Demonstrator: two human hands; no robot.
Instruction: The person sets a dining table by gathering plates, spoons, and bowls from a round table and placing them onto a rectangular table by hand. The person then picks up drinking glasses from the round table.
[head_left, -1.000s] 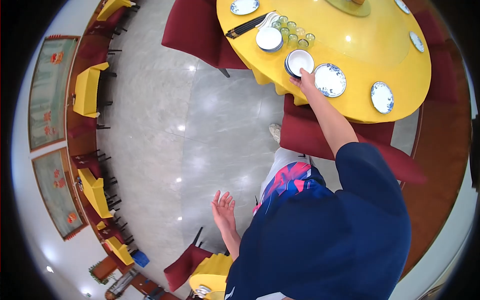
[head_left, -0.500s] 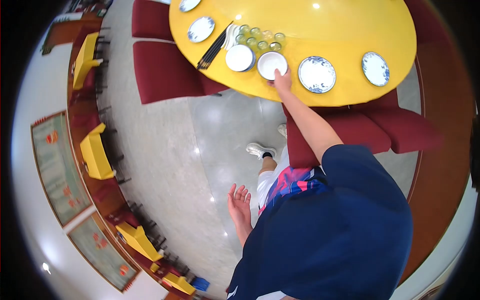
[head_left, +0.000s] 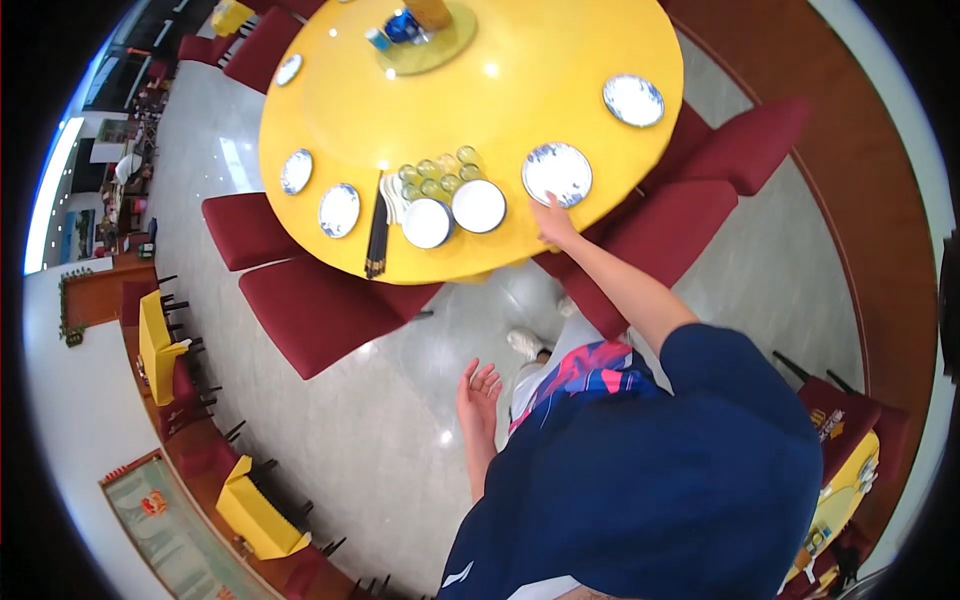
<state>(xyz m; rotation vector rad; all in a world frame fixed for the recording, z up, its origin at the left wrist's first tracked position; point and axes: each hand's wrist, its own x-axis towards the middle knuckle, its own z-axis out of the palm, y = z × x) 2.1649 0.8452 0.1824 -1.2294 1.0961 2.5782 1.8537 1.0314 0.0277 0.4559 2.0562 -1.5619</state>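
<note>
My right hand (head_left: 553,222) reaches over the near edge of the yellow-covered table, its stretched fingers at the lower rim of a blue-patterned white plate (head_left: 557,174). I cannot tell how firmly they touch it; the plate lies flat. Left of that hand stand two white bowls or bowl stacks, the right one (head_left: 478,206) and the left one (head_left: 428,223), side by side. Beyond them are several clear glasses (head_left: 430,188), white spoons (head_left: 395,200) and a bundle of black chopsticks (head_left: 377,235). My left hand (head_left: 480,395) hangs open above the floor, holding nothing.
More patterned plates lie around the round table (head_left: 350,110), one on the right (head_left: 633,100), one on the left (head_left: 339,210). A turntable (head_left: 440,50) carries a blue object. Dark red chairs (head_left: 320,310) stand along the near edge, others (head_left: 670,240) on the right.
My right hand has let go of the right white bowl and moved right to the patterned plate. The view has turned, showing more of the table. My left hand stays open.
</note>
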